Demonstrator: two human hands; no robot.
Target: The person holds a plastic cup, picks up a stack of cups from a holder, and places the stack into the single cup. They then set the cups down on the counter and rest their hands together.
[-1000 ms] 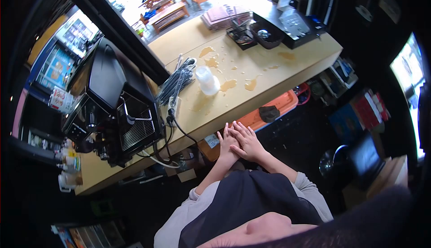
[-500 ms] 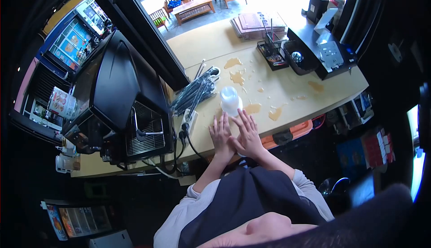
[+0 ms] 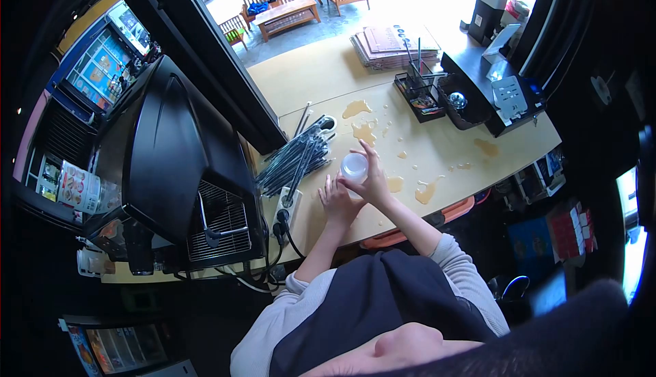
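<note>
A clear plastic cup sits on the wooden counter amid brown spilled liquid. My right hand is wrapped around the cup, fingers curled over its far side. Just left of it and below, my left hand rests on the counter with fingers spread, holding nothing. A bundle of black straws lies to the left of both hands.
A big black coffee machine fills the left side, with a power strip and cables beside it. A black organiser tray, a stack of brown menus and a black box stand at the far right. More puddles dot the counter near its front edge.
Both hands moved forward from the counter's front edge to the cup. My right hand has closed around the cup; the left hand settled flat beside it.
</note>
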